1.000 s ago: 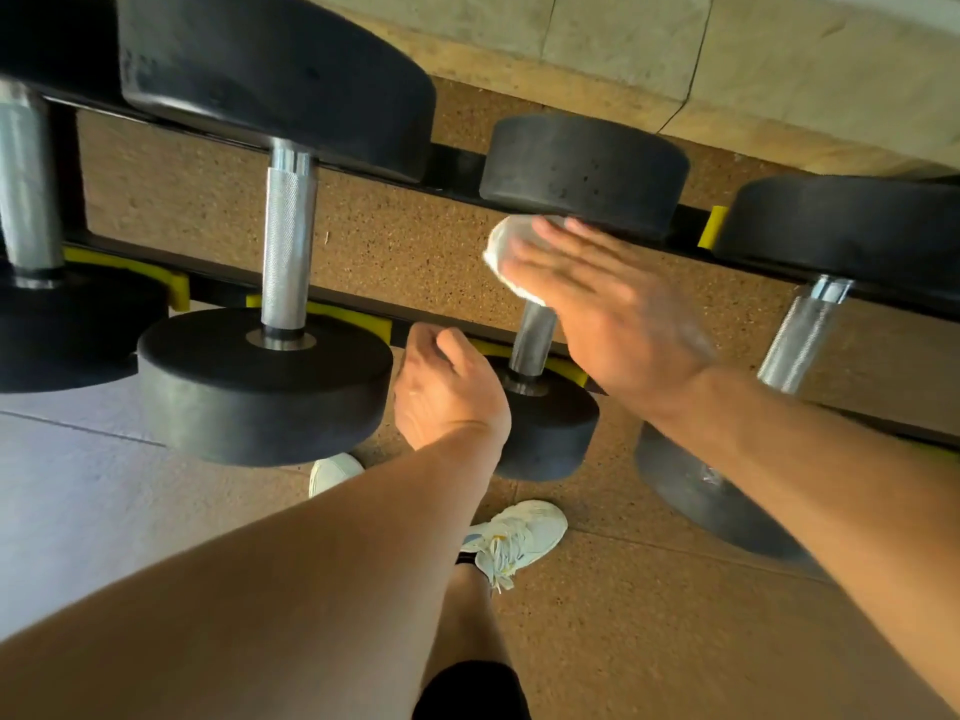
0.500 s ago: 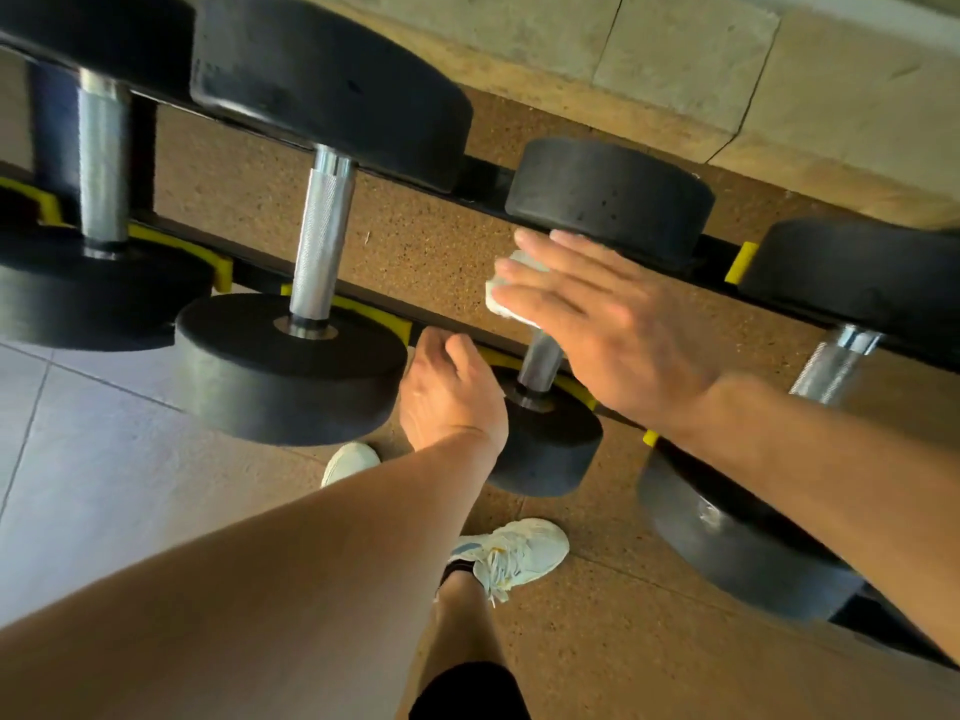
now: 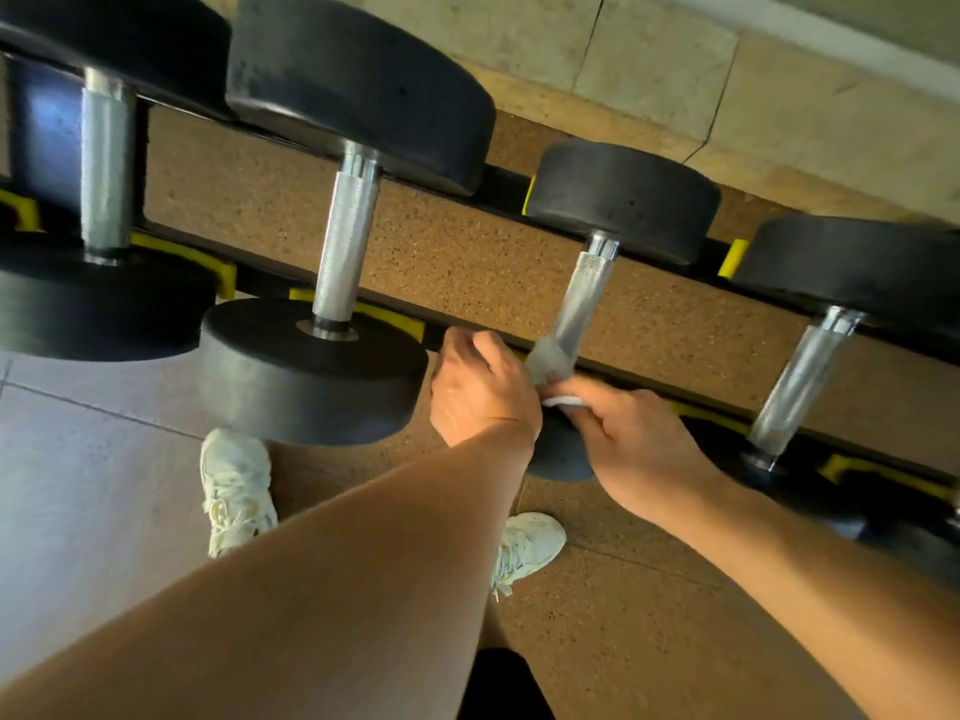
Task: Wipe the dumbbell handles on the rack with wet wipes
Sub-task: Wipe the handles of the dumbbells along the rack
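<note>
- The right hand point(image 3: 639, 449) has come down from the far end of the small dumbbell's handle point(image 3: 576, 298), where it lay half a second ago with the wet wipe point(image 3: 550, 358) under it, to the near end, just above the near weight point(image 3: 558, 454).
- The wipe is now wrapped round the lower part of that knurled handle, a fold of it trailing to the right hand, whose fingers point(image 3: 597, 394) are curled and pinch it.
- The left hand point(image 3: 480, 387) stays at the front rail of the rack point(image 3: 649, 379), just beside the handle; its fingers are curled, but whether they grip the rail or the wipe I cannot tell.
- The upper handle now shows bare metal, so this looks like one full stroke along it, nearly ended.
- The larger dumbbell handle point(image 3: 345, 241) to the left and another point(image 3: 797, 379) to the right carry no wipe; whether they are already clean cannot be judged from here.
</note>
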`<action>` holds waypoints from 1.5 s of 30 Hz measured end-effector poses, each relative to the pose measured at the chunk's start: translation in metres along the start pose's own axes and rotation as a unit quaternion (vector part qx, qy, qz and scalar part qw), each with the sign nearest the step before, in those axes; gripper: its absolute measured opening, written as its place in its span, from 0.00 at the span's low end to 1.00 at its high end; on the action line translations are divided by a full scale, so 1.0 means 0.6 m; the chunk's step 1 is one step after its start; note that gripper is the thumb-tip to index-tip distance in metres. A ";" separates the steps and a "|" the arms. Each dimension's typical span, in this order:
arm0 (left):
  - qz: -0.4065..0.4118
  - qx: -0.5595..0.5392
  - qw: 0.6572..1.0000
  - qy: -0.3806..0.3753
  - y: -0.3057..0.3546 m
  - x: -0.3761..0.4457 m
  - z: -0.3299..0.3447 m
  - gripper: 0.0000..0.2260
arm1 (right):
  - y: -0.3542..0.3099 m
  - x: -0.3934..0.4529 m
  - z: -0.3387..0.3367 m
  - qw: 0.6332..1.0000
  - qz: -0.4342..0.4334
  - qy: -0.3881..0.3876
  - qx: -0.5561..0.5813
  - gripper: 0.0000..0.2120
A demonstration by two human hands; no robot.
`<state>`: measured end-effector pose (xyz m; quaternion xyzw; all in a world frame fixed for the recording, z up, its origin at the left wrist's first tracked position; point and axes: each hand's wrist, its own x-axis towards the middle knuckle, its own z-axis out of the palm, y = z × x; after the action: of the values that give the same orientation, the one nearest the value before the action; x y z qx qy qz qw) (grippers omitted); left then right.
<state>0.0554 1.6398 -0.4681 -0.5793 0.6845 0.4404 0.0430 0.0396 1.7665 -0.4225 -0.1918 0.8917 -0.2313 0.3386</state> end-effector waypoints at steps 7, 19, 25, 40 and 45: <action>0.074 -0.062 0.986 -0.139 0.016 -0.024 -0.146 0.11 | -0.143 -0.004 0.047 0.914 0.168 0.268 0.254 0.12; 0.170 0.037 0.983 -0.058 0.023 0.221 -0.324 0.08 | -0.363 0.201 0.035 0.927 -0.158 0.328 -0.092 0.16; 0.091 0.044 0.994 -0.032 0.013 0.265 -0.299 0.08 | -0.280 0.286 0.062 0.913 -0.231 0.116 -0.315 0.18; 0.114 0.036 0.992 -0.043 0.015 0.263 -0.301 0.11 | -0.281 0.268 0.045 0.910 -0.259 0.077 -0.315 0.20; 0.120 0.044 0.991 -0.039 0.013 0.265 -0.301 0.11 | -0.309 0.207 0.067 0.968 -0.208 -0.065 -0.129 0.14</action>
<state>0.0787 1.4016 -0.4441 -0.4732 0.7657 0.4337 0.0420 0.0151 1.5410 -0.4126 -0.4293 0.8307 -0.1670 0.3127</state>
